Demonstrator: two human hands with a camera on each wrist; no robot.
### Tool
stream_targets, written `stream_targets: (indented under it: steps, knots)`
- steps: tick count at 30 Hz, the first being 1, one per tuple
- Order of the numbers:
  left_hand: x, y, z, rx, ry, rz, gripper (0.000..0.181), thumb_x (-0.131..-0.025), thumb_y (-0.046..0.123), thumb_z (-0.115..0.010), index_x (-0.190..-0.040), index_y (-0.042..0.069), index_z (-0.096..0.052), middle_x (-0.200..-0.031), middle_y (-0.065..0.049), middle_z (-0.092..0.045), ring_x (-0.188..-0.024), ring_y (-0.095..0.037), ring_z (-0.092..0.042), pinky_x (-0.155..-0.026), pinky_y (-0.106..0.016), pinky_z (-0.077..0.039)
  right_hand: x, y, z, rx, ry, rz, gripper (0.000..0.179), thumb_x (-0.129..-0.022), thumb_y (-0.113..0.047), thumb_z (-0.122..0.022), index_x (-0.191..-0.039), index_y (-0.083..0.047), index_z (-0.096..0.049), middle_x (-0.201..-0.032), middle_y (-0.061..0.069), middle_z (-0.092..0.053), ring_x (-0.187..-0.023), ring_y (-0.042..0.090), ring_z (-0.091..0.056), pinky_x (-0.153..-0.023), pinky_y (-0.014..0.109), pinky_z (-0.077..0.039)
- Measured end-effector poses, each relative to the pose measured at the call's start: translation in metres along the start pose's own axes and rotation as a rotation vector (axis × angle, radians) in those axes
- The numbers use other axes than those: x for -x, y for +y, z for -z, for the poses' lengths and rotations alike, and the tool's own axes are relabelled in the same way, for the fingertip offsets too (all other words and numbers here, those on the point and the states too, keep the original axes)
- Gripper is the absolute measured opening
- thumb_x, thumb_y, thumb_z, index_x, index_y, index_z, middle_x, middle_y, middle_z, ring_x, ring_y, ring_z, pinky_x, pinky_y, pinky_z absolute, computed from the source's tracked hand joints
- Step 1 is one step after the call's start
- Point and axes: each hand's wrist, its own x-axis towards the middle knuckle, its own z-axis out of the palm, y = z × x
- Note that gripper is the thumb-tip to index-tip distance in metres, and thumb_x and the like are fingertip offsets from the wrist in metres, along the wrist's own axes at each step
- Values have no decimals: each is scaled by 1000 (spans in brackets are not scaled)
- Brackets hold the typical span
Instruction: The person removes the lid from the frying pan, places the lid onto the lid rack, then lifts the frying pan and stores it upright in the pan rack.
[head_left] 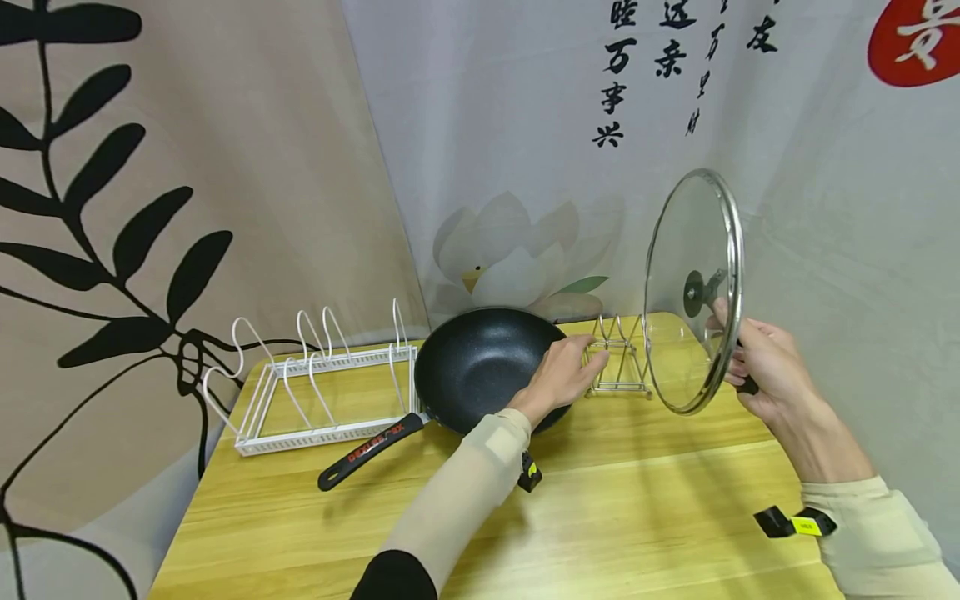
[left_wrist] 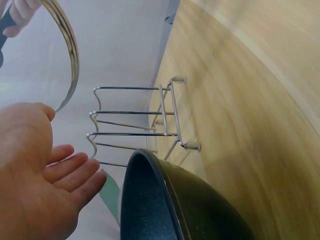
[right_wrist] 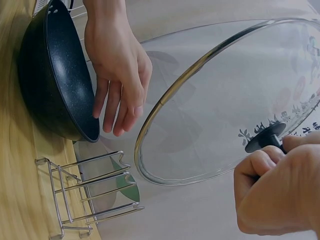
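Note:
My right hand [head_left: 776, 375] grips the black knob [right_wrist: 265, 137] of a round glass lid [head_left: 678, 350] with a metal rim. The lid is held up on edge, its rim beside the small wire rack [head_left: 618, 387]. My left hand [head_left: 564, 372] reaches over the right side of a black frying pan [head_left: 480, 362], fingers extended and loosely bent toward that rack. In the left wrist view nothing lies in the left palm [left_wrist: 30, 175], and the fingertips are apart from the rack's silver wires [left_wrist: 130, 113]. The pan sits upright on the table.
A white rack [head_left: 330, 434] with upright wire loops stands left of the pan on the wooden table [head_left: 615, 517]. The pan's black handle [head_left: 371, 450] points toward the front left. A printed curtain [head_left: 525, 125] hangs behind the table.

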Motion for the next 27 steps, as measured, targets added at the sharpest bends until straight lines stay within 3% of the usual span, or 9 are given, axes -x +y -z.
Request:
stream_targets:
  steps: [3, 7, 14, 23, 27]
  knots:
    - [-2, 1, -3, 10, 2, 2, 52, -120, 41, -49, -158, 8, -63, -156, -12, -71, -128, -27, -77, -114, -44, -63, 0, 0, -1, 4, -4, 1, 32, -117, -27, -64, -96, -9, -81, -66, -10, -55, -62, 14, -15, -54, 31, -11]
    - [-5, 3, -8, 14, 5, 7, 52, -120, 43, -50, -154, 8, -66, -148, -14, -76, -106, -24, -81, -107, -43, -66, -1, 1, -1, 9, -15, 4, 34, -118, -26, -63, -95, -9, -81, -66, -10, -55, -63, 14, -14, -54, 31, -10]
    - [-7, 8, -14, -5, 4, 28, 47, -119, 39, -52, -154, 10, -66, -147, -12, -77, -119, -26, -82, -105, -41, -67, -1, 1, 0, 13, -16, -4, 33, -118, -27, -62, -96, -11, -81, -67, -10, -56, -62, 14, -15, -55, 31, -10]
    - [-12, 15, -22, -71, 48, 86, 46, -118, 45, -52, -146, 16, -73, -138, -4, -82, -111, -26, -83, -93, -40, -68, 0, 2, 0, 16, -19, -11, 33, -118, -28, -62, -97, -11, -81, -67, -10, -55, -63, 14, -15, -54, 31, -11]
    - [-13, 15, -25, -56, 63, 107, 44, -118, 45, -54, -146, 18, -74, -134, 0, -84, -110, -24, -84, -92, -39, -69, 0, 2, -2, 30, -5, -16, 34, -118, -29, -62, -95, -12, -82, -66, -11, -55, -64, 14, -15, -53, 30, -12]
